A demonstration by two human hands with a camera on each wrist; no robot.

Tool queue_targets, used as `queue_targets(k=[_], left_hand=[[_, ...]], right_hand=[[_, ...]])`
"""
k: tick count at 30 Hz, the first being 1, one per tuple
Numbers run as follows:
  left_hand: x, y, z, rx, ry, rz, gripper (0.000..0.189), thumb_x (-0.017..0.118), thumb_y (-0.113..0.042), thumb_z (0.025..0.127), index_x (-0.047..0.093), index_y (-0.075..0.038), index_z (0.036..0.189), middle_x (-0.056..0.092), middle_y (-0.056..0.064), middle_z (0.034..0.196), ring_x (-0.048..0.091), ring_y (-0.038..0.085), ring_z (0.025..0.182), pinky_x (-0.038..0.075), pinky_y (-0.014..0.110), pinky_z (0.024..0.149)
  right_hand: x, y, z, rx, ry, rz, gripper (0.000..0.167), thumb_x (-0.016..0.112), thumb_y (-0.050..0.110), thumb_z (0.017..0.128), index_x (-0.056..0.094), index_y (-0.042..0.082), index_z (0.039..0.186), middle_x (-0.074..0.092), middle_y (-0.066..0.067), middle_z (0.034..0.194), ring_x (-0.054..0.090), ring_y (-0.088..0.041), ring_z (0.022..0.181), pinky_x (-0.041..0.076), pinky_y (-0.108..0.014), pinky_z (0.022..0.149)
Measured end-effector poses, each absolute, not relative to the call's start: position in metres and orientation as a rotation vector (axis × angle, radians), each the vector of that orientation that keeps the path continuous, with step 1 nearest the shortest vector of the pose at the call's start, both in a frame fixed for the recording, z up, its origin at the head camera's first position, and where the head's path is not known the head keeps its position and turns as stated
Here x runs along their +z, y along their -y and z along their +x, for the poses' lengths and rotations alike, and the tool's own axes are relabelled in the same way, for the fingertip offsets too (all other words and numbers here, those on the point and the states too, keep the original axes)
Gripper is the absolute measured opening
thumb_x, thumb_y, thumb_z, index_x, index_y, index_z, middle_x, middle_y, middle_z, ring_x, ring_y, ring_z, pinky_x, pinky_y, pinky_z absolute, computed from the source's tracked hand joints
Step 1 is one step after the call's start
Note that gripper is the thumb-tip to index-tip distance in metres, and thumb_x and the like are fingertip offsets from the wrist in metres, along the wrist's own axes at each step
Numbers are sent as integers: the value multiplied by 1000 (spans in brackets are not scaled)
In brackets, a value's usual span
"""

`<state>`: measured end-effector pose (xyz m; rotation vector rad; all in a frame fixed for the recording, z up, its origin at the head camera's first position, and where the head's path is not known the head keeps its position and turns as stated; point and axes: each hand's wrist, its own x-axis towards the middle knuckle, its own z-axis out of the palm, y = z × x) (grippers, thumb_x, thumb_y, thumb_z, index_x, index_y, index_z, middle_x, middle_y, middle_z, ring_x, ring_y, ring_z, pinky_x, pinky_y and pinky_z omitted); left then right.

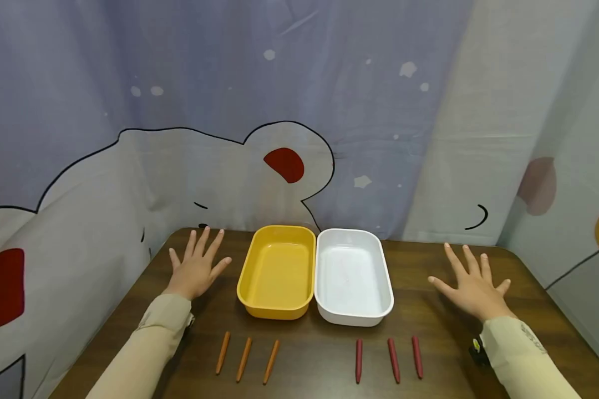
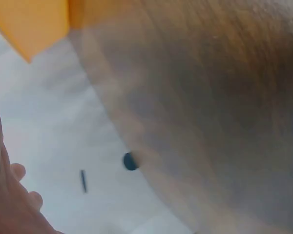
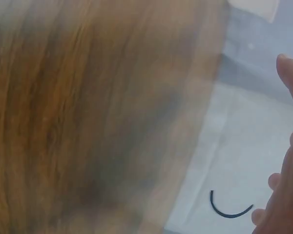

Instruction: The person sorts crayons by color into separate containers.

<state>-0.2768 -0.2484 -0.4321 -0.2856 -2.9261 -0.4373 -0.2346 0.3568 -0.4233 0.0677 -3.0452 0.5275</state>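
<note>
My left hand [image 1: 194, 271] is held out with its fingers spread, to the left of a yellow tray [image 1: 278, 315]. Over the right side of the table, my right hand [image 1: 474, 285] is spread in the same way and holds nothing. A white tray [image 1: 353, 320] stands against the yellow one, on its right. Three orange crayons [image 1: 222, 353] lie side by side in front of the yellow tray. In front of the white tray are three dark red crayons [image 1: 359, 361]. Each wrist view shows part of its hand at the edge, touching no object.
The brown wooden table [image 1: 314, 366] ends at a hanging curtain [image 1: 369, 138] with cartoon prints, just behind the two trays. Cloth also hangs along the left and right sides of the table.
</note>
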Motion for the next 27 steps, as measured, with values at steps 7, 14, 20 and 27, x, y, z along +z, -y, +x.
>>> queue_targets(k=[7,14,20,27], left_hand=[[-423,240,-259,-375,2857,-370,80,47,-57,104,8,-24,166,-4,12,171,-9,39,155,-9,79,110],[-422,231,-237,-339,2795,-500,79,52,-53,103,14,-21,165,6,13,170,2,39,155,2,75,115],[-424,220,-223,-321,2794,-565,80,55,-52,102,20,-14,164,17,15,168,12,40,154,9,74,116],[-433,213,-215,-344,2813,-614,81,54,-52,102,24,-9,162,21,14,167,20,37,153,14,70,117]], right_hand=[[-416,-347,-221,492,3030,122,96,51,70,95,-9,35,163,-14,-22,167,-21,-60,143,-12,-94,83],[-408,-328,-197,613,2985,170,90,56,62,97,9,26,165,-1,-25,167,-2,-61,146,9,-94,89],[-411,-313,-178,693,2896,301,71,69,38,98,42,-1,149,36,-37,146,38,-64,126,37,-80,91],[-421,-295,-166,814,2920,247,60,75,26,93,51,-8,136,62,-28,120,66,-41,101,56,-56,81]])
